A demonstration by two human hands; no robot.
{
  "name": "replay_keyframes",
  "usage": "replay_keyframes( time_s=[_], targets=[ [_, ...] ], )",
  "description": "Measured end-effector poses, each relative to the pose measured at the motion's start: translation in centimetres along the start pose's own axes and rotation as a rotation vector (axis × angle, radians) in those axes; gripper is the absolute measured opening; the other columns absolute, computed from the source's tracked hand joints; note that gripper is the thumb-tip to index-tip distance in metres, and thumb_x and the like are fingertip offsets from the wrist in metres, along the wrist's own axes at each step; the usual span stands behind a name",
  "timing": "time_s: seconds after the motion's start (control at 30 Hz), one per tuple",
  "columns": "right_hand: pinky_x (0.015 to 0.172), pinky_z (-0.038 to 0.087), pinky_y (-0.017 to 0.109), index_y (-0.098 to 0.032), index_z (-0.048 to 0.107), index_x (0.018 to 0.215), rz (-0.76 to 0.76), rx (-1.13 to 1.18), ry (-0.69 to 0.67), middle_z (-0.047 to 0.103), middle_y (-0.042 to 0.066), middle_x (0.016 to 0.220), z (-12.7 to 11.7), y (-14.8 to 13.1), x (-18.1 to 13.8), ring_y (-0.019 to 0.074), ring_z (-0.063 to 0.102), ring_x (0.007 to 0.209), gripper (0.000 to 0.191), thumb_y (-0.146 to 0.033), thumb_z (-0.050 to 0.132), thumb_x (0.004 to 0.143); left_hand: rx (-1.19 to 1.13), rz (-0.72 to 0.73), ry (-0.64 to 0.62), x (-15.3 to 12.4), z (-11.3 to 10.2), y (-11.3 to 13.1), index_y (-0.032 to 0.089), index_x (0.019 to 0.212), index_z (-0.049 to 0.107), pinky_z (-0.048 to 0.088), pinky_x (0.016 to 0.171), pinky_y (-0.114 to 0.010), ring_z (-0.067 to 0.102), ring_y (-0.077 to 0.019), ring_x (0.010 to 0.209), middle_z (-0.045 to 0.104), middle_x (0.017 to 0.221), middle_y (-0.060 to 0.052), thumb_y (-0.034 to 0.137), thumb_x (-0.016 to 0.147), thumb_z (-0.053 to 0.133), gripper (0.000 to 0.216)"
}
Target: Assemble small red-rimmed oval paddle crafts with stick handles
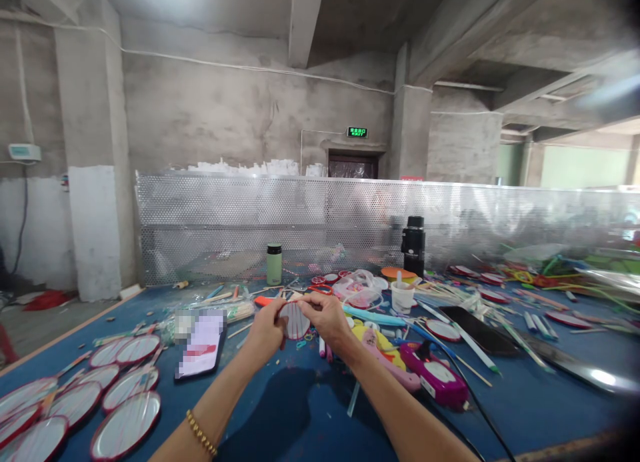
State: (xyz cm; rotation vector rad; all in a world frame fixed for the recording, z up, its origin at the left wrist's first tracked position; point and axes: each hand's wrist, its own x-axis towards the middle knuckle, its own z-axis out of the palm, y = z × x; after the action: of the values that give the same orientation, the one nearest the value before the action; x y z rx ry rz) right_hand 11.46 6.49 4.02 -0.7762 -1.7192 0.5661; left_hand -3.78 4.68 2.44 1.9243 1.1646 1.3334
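Both my hands meet over the middle of the table, holding a small round white disc [297,321] upright between them. Thin reddish lines run down its face. My left hand [267,329] pinches the disc at its left edge. At the upper right edge, the fingers of my right hand [327,321] are closed on it; whether they also hold something small is hidden. Similar red-rimmed discs [126,425] lie in a group at the left, with thin strips across them. A pink glue gun [385,363] rests beside my right forearm.
Left of my hands lies a lit phone [203,345]. A purple device [434,375] trails black cables at the right. Behind stand a green bottle [274,265], a black thermos [414,249] and a white cup [403,297]. A perforated metal screen [225,215] borders the blue table's back.
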Motion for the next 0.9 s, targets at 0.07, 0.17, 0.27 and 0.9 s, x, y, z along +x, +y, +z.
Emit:
replay_keyframes(
  time_s=[0.07,0.17,0.27,0.9],
  targets=[
    [0.060,0.045,0.025,-0.013,0.076,0.084,0.008,0.015,-0.003,0.071,0.006,0.075,-0.1,0.0,0.0,0.0161,0.060,0.065,0.026,-0.031,0.058,0.077,-0.019,0.001,-0.006,0.1,0.0,0.0,0.017,0.088,0.055,0.034,0.038,-0.020,0.048,-0.0107,0.033,0.050,0.048,0.007,0.005,0.073,0.041,0.024],
    [0.061,0.046,0.026,-0.012,0.075,0.085,0.030,0.035,-0.008,0.071,0.007,0.076,-0.2,-0.2,0.1,0.0165,0.061,0.065,0.028,-0.032,0.058,0.077,-0.064,0.005,-0.009,0.2,0.0,0.0,0.016,0.089,0.055,0.035,0.038,-0.020,0.048,-0.0105,0.033,0.051,0.049,0.007,0.007,0.074,0.042,0.022],
    [0.061,0.046,0.026,-0.011,0.075,0.087,0.012,0.000,-0.017,0.072,0.007,0.077,-0.4,-0.5,0.2,0.0166,0.060,0.066,0.029,-0.031,0.056,0.078,-0.088,0.015,-0.007,0.4,0.0,-0.1,0.016,0.093,0.056,0.036,0.038,-0.020,0.048,-0.0101,0.033,0.052,0.050,0.006,0.009,0.075,0.043,0.023],
    [0.050,0.050,0.024,-0.012,0.069,0.075,0.209,0.291,-0.400,0.067,0.002,0.056,-3.0,-1.8,-0.1,0.0136,0.062,0.049,0.035,-0.047,0.070,0.074,-0.392,-0.068,-0.457,-0.3,-2.8,0.6,0.010,0.117,0.061,0.034,0.040,-0.017,0.046,-0.0069,0.048,0.057,0.069,-0.001,0.028,0.078,0.061,0.043]
  ],
)
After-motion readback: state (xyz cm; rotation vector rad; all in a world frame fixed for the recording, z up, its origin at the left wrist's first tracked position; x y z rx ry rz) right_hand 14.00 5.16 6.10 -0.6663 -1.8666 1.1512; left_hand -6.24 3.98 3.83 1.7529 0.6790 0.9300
